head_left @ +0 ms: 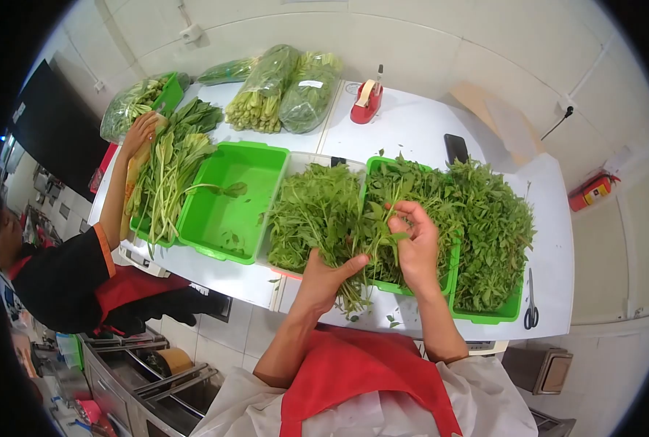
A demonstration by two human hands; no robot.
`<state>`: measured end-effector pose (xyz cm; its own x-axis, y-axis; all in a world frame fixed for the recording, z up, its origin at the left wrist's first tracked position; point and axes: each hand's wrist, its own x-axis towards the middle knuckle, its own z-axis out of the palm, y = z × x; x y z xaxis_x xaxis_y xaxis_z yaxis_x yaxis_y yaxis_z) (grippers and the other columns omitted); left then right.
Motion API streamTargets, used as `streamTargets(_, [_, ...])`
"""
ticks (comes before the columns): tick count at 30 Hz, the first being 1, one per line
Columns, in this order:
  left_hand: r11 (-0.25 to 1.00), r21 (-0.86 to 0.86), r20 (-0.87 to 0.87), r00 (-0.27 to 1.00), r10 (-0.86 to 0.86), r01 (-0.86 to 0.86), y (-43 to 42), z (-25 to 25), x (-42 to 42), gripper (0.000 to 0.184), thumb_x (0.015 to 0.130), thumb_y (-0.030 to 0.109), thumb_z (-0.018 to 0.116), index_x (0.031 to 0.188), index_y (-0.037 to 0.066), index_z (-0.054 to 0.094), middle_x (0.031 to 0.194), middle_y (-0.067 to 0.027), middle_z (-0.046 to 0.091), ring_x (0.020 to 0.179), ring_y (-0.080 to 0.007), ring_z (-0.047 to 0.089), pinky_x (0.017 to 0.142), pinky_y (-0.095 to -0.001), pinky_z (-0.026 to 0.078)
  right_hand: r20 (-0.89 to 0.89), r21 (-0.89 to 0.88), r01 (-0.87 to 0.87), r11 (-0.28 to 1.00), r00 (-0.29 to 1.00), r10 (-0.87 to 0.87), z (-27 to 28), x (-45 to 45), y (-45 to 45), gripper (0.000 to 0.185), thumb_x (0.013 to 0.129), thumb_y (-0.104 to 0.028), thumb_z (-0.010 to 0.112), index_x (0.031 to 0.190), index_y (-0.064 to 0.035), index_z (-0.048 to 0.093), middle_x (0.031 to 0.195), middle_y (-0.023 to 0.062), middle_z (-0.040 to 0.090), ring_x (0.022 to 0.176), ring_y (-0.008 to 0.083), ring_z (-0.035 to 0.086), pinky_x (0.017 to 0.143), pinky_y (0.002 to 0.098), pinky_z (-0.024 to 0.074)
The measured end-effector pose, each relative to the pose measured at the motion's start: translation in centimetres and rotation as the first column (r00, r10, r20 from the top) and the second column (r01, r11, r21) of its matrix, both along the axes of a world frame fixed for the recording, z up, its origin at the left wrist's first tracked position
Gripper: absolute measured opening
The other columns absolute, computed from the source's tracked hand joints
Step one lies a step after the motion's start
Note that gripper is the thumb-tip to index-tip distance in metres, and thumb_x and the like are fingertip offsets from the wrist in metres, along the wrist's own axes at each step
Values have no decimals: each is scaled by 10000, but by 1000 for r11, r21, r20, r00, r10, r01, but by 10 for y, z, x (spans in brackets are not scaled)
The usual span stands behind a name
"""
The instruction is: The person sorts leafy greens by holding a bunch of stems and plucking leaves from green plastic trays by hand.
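At the centre of the frame, the left hand [326,278] gripped a leafy bunch [330,229] while the right hand [417,250] pinched a green sprig [380,229]

Rough leafy greens [315,207], smooth plastic tub [222,207], glossy plastic bag [283,63], cloth apron [364,375]

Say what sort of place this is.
Probably a commercial kitchen's prep area: tubs of greens, bagged vegetables and red aprons suggest it.
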<state>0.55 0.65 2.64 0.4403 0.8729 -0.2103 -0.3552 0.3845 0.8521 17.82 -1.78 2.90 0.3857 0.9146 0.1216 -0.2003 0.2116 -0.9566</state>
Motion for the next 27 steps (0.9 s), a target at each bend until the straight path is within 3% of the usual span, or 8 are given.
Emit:
streamTargets(2, [1000, -26, 20, 1000, -15, 16, -2, 1, 3, 416, 814, 3, 811, 1179, -41, 616, 1083, -92, 694, 930, -163, 661, 847, -307, 549, 181, 12, 77, 997, 980, -78, -4, -4, 0, 245, 982, -152, 652, 1172, -7, 597, 1040, 33, 620, 941, 89, 576, 814, 252, 476])
streamTargets(6, [1000, 11, 9, 1000, 9, -10, 0, -3, 3, 410, 816, -14, 801, 1180, -38, 614, 1069, -92, 694, 925, -166, 662, 851, -309, 550, 95, 32, 84, 996, 992, -86, -5, -8, 1, 222, 994, -132, 625, 1169, -1, 594, 991, 23, 577, 901, 103, 560, 811, 256, 466])
streamTargets(8, [999, 22, -8, 999, 36, -36, 2, -3, 2, 406, 819, -25, 793, 1182, -40, 613, 1057, -94, 699, 910, -166, 668, 838, -308, 556, 133, 330, 447, 832, 850, -510, -14, -13, -3, 172, 955, -91, 644, 1104, -7, 628, 967, 46, 571, 860, 141, 550, 795, 274, 455])
streamTargets(9, [998, 33, 16, 998, 59, -60, 2, 0, 2, 392, 822, -35, 784, 1176, -42, 616, 1039, -96, 704, 886, -166, 674, 820, -306, 562, 132, 332, 443, 833, 852, -506, -14, -15, -9, 172, 955, -91, 644, 1104, -7, 628, 967, 46, 571, 860, 141, 550, 795, 274, 455])
streamTargets(12, [990, 84, 47, 992, 114, -118, 1, 6, 1, 359, 828, -50, 768, 1157, -51, 623, 1009, -103, 713, 849, -166, 686, 787, -301, 573, 650, 269, 244, 932, 668, -363, 3, -28, -21, 122, 812, -97, 754, 879, -18, 690, 928, 98, 577, 835, 207, 558, 751, 332, 457])
streamTargets(16, [967, 202, 1, 988, 157, -154, -1, 2, 0, 304, 838, -51, 756, 1115, -60, 631, 980, -104, 712, 825, -164, 688, 781, -297, 577, 499, -23, 89, 996, 864, -66, -6, -28, -11, 143, 828, -123, 762, 896, -16, 696, 875, 42, 592, 774, 153, 545, 688, 287, 421])
streamTargets(19, [982, 127, -19, 990, 142, -139, 0, 0, -6, 288, 839, -47, 758, 1098, -56, 631, 961, -93, 705, 816, -161, 678, 785, -292, 574, 367, -40, -16, 999, 930, 30, -9, -26, -8, 127, 847, -119, 750, 894, -13, 697, 865, 40, 591, 752, 137, 539, 664, 281, 407])
streamTargets(27, [973, 97, 20, 977, 211, -212, 1, -7, -15, 275, 841, -42, 757, 1085, -41, 631, 959, -87, 699, 819, -169, 670, 767, -304, 570, 541, 17, 29, 999, 841, -34, 6, -37, -6, 80, 853, -33, 698, 881, 21, 645, 893, 88, 570, 736, 194, 545, 689, 324, 431])
